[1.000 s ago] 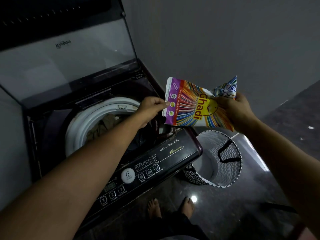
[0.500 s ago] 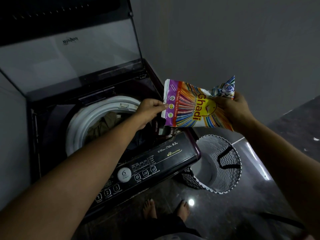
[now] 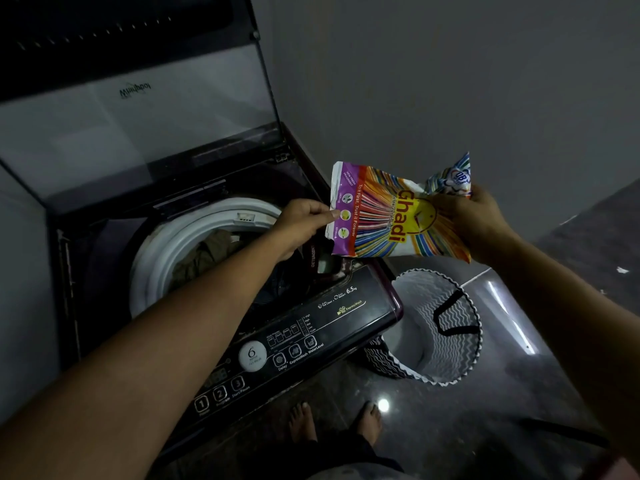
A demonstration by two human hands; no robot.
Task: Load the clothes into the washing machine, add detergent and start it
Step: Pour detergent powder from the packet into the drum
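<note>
A person stands at a top-loading washing machine with its lid raised, holding a detergent packet in both hands above the machine's front right corner

The right hand is clamped on the packet's right end, fingers wrapped over its crumpled top corner and carrying most of the weight. The left hand reaches in from the other side, its thumb and fingertips pinched together on the packet's purple left edge. The packet's long axis runs sideways from one hand to the other, nearly level, with its printed face turned up toward the camera

Clothes already lie in the drum, which sits below and to the left of the left hand, close under that forearm. A small dark recess in the machine's top lies directly beneath the purple edge; whether it is a detergent tray cannot be told in this dim light. The packet seems not yet opened, though the edge is too small to judge. An empty laundry basket stands on the floor below the right hand

The left hand is nearer the drum, so tipping the purple end downward would likely send powder there
</note>
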